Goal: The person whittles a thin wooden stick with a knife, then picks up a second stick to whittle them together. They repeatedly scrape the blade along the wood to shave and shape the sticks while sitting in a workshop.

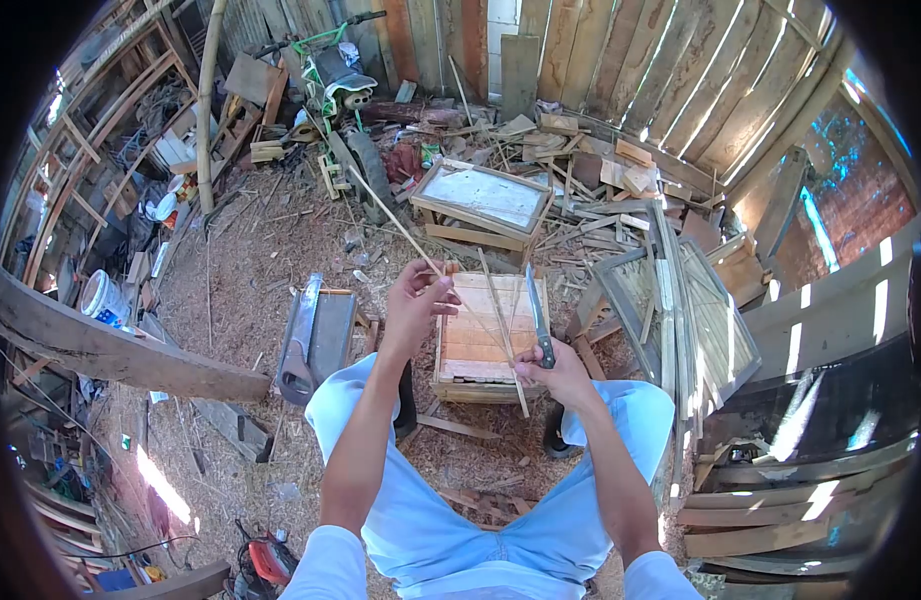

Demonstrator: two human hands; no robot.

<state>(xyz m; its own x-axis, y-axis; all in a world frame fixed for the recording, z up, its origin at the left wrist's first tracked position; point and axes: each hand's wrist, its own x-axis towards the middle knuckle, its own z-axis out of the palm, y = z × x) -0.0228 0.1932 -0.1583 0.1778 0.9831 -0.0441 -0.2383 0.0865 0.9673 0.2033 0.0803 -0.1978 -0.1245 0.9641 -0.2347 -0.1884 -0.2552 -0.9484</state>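
My left hand [418, 302] pinches a long thin wooden strip [392, 218] that slants up and to the left from the fingers. In my right hand [560, 372] is a knife [534, 305], gripped by its dark handle with the blade pointing up and away. Another thin strip [500, 312] passes close to the right fingers and crosses over the box; whether that hand also grips it, I cannot tell. Between my knees and below both hands stands a wooden box [470, 345] with a slatted top.
A handsaw [301, 345] lies on a dark panel [332, 325] at left. Ahead sits a framed white panel [485, 195] before scrap wood [600, 165]. Framed panels [715, 320] lean at right. A thick beam [130, 335] juts in from the left; a red power tool [268, 562] is at lower left.
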